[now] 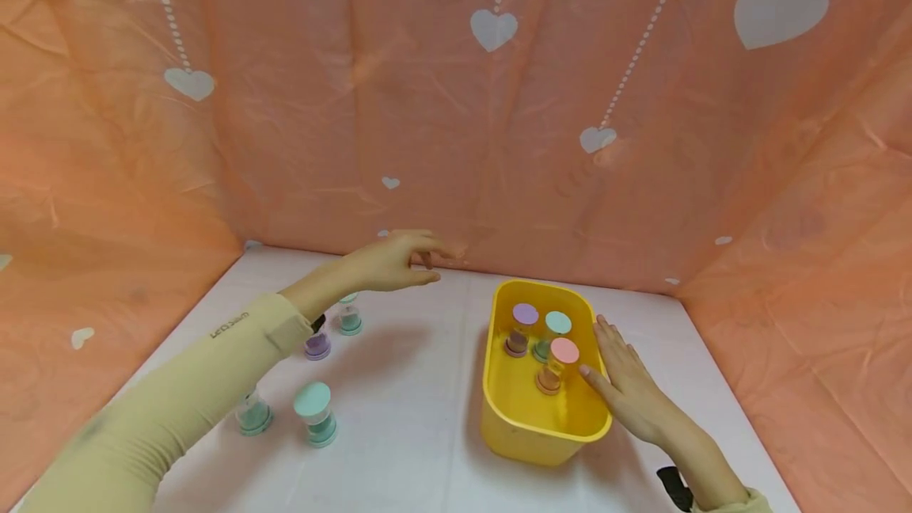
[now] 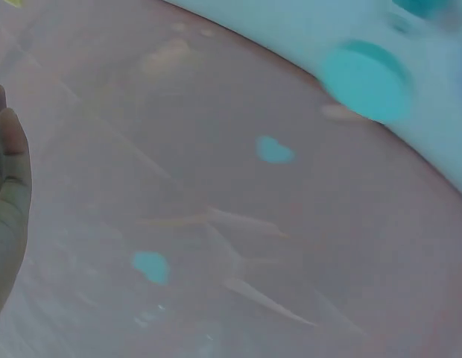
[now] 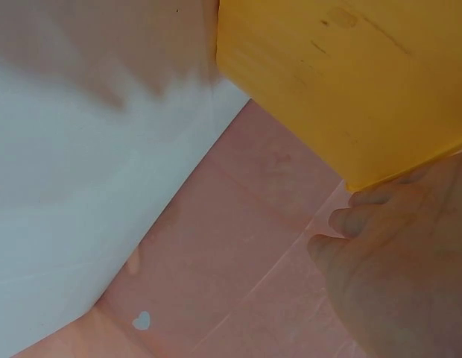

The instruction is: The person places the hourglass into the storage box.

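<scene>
My left hand [image 1: 395, 261] hovers over the back of the table with loosely spread fingers, holding nothing. In the left wrist view only the fingers [image 2: 13, 160] show at the edge. My right hand [image 1: 634, 386] rests against the right rim of a yellow bin [image 1: 545, 446], fingers straight, its thumb over the rim. Inside the bin stand a purple sand timer [image 1: 525, 315], a mint sand timer [image 1: 558, 323] and a pink sand timer [image 1: 564, 351]. Under and beside my left arm are another purple timer [image 1: 317, 347] and mint timers [image 1: 313, 400], [image 1: 350, 318], [image 1: 254, 416], some partly hidden by the sleeve.
A white tabletop [image 1: 406, 434] lies beneath everything. Orange cloth [image 1: 442, 101] printed with white hearts hangs at the back and both sides. In the right wrist view the bin's outer wall [image 3: 320, 67] stands above the table.
</scene>
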Action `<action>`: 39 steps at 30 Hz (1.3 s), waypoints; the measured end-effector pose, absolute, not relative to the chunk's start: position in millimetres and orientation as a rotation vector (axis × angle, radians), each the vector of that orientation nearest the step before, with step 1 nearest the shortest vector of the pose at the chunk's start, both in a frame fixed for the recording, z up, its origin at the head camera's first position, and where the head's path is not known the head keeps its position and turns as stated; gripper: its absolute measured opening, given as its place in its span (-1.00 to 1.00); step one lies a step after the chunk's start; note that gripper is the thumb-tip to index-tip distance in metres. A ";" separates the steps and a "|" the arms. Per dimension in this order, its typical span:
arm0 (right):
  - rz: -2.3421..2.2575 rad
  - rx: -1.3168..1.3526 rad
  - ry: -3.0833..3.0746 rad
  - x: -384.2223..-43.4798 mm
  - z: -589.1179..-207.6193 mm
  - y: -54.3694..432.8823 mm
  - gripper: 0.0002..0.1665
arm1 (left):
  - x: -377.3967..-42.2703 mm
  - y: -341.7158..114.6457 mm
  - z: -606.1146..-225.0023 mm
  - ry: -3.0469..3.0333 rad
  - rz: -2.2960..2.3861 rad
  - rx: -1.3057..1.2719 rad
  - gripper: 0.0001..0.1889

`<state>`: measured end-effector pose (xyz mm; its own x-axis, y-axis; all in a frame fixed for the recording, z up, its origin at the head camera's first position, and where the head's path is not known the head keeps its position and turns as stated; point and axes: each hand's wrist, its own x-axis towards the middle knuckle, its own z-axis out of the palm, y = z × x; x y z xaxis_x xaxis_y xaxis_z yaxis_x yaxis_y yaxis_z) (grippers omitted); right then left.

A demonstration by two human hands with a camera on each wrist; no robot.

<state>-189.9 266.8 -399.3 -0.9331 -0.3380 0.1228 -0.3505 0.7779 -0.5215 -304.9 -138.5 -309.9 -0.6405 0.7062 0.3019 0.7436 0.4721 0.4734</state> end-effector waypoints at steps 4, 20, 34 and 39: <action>0.860 0.570 -2.939 -189.3 -399.6 266.8 -0.07 | -301.0 -165.9 -314.0 -2.663 -0.886 -1.205 -0.61; 0.886 0.574 -2.937 -187.8 -400.6 267.5 -0.07 | -277.6 -253.0 -336.6 -2.734 -0.958 -0.966 -0.54; 0.887 0.574 -2.930 -187.0 -400.0 265.7 -0.05 | -259.2 -301.9 -369.6 -2.762 -0.975 -0.835 -0.49; 0.887 0.577 -2.929 -187.5 -400.1 265.5 -0.06 | -256.0 -312.7 -379.9 -2.775 -1.011 -0.797 -0.46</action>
<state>-187.5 265.5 -400.1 -0.9310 -0.3405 0.1313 -0.3561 0.7694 -0.5303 -256.0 -312.7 -379.9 -0.8610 0.4446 0.2468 0.4992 0.6464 0.5770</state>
